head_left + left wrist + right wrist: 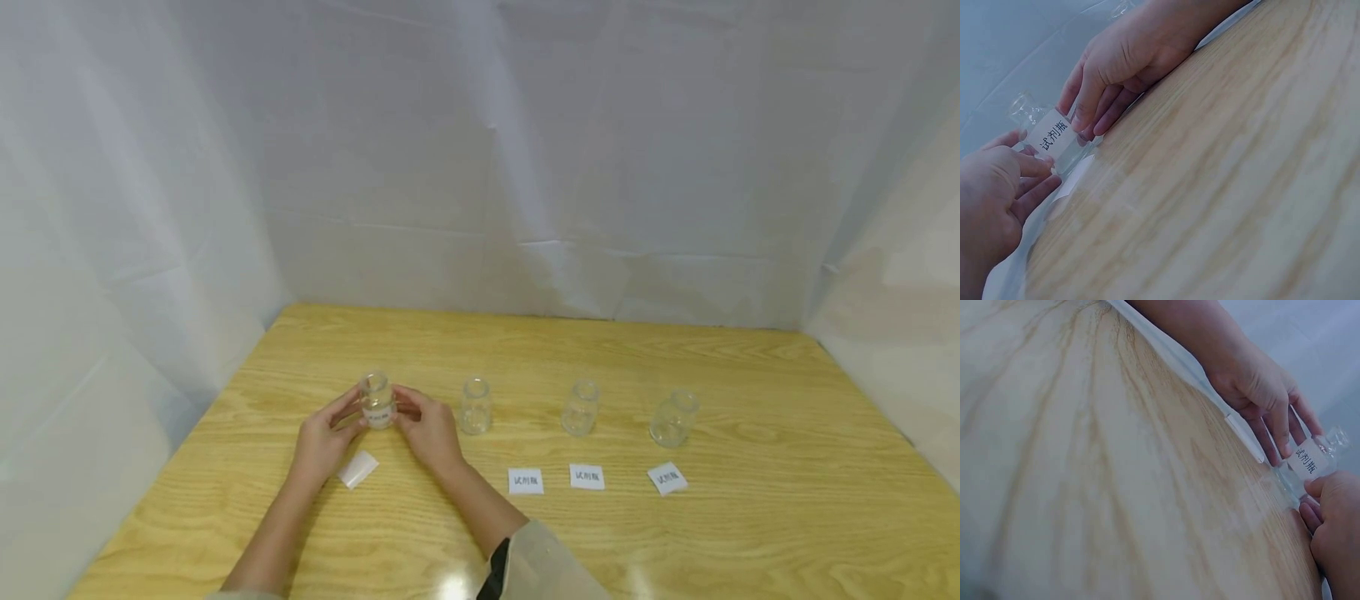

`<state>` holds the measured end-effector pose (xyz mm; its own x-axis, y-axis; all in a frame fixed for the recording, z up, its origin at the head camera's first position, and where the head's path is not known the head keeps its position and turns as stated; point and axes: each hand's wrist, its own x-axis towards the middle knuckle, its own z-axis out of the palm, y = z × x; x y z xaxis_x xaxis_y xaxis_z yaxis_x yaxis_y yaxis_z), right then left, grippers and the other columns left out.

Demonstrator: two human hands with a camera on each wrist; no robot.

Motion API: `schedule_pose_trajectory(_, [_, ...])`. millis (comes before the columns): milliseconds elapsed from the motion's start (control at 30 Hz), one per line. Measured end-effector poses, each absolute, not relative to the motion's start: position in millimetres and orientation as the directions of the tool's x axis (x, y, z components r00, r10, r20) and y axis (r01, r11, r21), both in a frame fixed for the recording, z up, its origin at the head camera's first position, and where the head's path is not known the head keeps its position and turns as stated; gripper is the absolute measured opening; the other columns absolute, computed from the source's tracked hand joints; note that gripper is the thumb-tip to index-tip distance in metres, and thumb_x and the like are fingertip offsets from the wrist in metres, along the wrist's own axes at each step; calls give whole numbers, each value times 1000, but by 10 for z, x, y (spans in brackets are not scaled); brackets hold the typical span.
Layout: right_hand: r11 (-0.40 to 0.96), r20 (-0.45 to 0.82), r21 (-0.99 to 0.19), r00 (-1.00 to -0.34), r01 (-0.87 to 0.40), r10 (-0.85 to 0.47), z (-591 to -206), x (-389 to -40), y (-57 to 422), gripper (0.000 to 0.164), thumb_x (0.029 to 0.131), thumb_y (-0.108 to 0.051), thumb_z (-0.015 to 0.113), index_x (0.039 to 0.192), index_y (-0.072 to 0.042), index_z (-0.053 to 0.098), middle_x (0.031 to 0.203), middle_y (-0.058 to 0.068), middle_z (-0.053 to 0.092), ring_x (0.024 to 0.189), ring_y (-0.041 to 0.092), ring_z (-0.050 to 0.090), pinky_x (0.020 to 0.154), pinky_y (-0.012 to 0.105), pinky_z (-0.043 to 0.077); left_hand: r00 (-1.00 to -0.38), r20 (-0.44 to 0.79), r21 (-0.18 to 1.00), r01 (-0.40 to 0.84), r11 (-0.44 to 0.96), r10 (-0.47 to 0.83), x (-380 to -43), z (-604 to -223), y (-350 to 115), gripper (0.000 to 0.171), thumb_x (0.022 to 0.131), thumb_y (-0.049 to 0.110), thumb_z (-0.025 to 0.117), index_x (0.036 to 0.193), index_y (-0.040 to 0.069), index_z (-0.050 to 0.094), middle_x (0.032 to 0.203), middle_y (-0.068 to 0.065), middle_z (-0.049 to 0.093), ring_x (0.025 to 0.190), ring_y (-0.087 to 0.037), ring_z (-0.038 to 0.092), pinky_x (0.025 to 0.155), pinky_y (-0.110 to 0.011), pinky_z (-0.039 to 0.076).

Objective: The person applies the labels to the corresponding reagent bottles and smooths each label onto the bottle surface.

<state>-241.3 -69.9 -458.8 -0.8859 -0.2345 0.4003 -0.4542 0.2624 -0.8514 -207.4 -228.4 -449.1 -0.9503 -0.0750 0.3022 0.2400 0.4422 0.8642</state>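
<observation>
A small clear glass bottle [374, 387] stands upright at the left of the table, with a white label [1054, 134] bearing printed characters across its front. My left hand [321, 443] grips it from the left, thumb at the label's edge. From the other side my right hand [433, 433] holds the same bottle, and its thumb presses the opposite end of the label. Both hands also show around the bottle in the right wrist view, the label [1308, 459] lying between the thumbs.
Three more clear bottles, one glass bottle [476, 408], a middle bottle [581, 410] and a far-right bottle [674, 419], stand in a row. Before them lie three printed labels, including a tilted label [667, 477]. A blank white slip [358, 469] lies near my left wrist.
</observation>
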Motion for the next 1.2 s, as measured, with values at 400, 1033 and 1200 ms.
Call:
schedule_pose_trajectory(400, [239, 359, -880, -904, -411, -232, -4584, -2405, -705, 35, 81, 4, 66, 115, 0, 61, 108, 13, 64, 90, 21, 64, 73, 18, 49, -945, 317, 866, 254, 430, -80, -2075, -4506, -2283, 48, 80, -11, 63, 126, -7, 49, 121, -24, 52, 105, -37, 55, 86, -36, 44])
schedule_pose_trajectory(1033, [220, 330, -900, -917, -377, -224, -4584, -2397, -714, 35, 80, 6, 63, 114, 1, 59, 105, 11, 64, 91, 19, 63, 75, 19, 48, -937, 344, 850, 281, 446, -64, -2095, -4561, -2298, 54, 79, -13, 62, 130, -5, 46, 125, -22, 50, 104, -37, 55, 82, -31, 47])
schedule_pose_trajectory(1200, [234, 327, -896, -918, -377, -225, -4589, -2409, -721, 34, 80, 7, 61, 113, 2, 60, 103, 11, 64, 90, 17, 63, 74, 18, 48, -944, 325, 863, 272, 425, -56, -2090, -4527, -2286, 53, 81, -13, 60, 130, -7, 44, 128, -24, 47, 107, -38, 53, 86, -32, 45])
